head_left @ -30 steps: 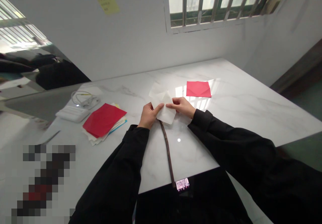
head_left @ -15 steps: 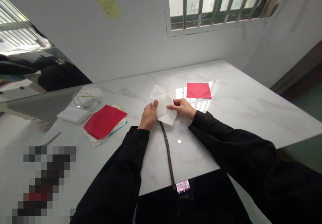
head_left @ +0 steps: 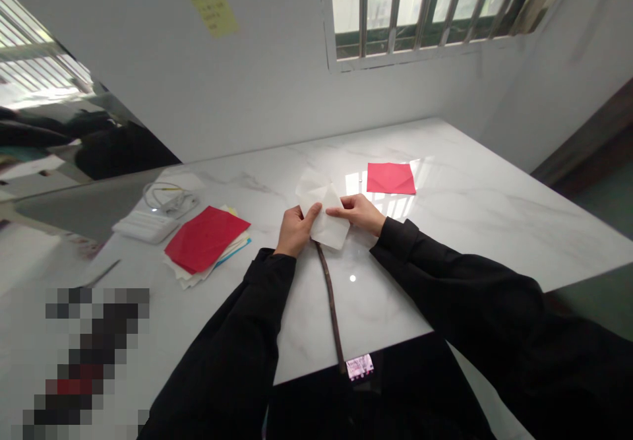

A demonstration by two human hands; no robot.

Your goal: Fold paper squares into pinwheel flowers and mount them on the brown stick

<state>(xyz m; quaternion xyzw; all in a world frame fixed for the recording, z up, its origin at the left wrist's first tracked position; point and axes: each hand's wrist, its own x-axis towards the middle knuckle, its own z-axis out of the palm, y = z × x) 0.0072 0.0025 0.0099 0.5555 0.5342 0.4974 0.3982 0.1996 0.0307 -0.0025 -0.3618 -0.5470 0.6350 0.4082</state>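
Between my hands is a folded sheet of white paper [head_left: 330, 230], held just above the table. My left hand [head_left: 297, 227] grips its left side, the thumb pressed on the front near the middle. From the right, my right hand [head_left: 360, 213] pinches the paper, its thumb almost meeting the left thumb. The fingers behind the sheet are hidden. Below the paper a thin brown stick [head_left: 329, 288] runs down to the table's near edge; its upper end is covered by the paper and left hand.
A red paper sheet [head_left: 390, 178] lies at the back right. On the left is a stack of coloured papers [head_left: 206, 239], red on top, beside a white device [head_left: 148, 223] with a coiled cable. A lit phone screen [head_left: 360, 366] shows at the near edge of the white table [head_left: 494, 209].
My left thumb has slid right across the paper toward the right thumb. The paper's upper flap has shifted slightly, and my right hand has hardly moved.
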